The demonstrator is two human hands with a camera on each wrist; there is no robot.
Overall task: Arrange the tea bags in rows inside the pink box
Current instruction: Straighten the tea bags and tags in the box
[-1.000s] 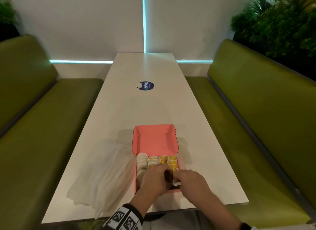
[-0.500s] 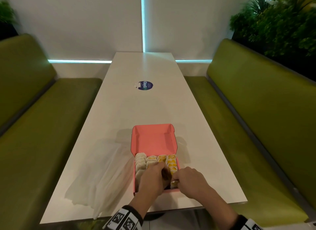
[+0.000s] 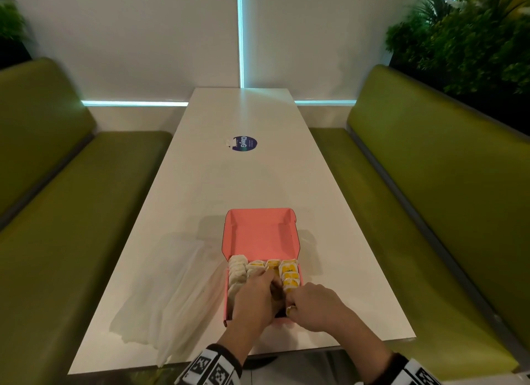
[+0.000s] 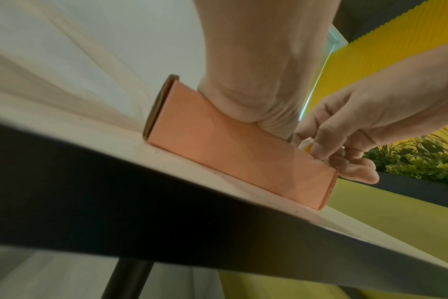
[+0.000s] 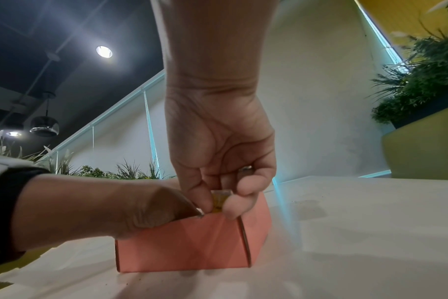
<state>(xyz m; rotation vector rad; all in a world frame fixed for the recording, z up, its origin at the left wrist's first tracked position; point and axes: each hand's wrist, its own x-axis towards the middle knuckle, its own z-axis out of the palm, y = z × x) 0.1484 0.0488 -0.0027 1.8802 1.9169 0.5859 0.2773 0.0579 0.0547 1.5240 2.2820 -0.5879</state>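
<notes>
Since a second ago your right hand (image 3: 314, 306) slid nearer, pinching a yellow paper tea bag (image 5: 219, 202) at the pink cardboard box (image 3: 259, 234); left hand (image 3: 258, 294) grip hidden — forcing it in could topple the rows.

One pink box (image 3: 259, 235). Four rows of tea bags (image 3: 289, 271); bag count hidden by hands. One clear plastic bag (image 3: 172, 293). One round sticker (image 3: 244, 144). Two benches (image 3: 430, 184).

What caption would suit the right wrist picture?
Right hand pinches a yellow tea bag above the pink box, left hand alongside.
</notes>
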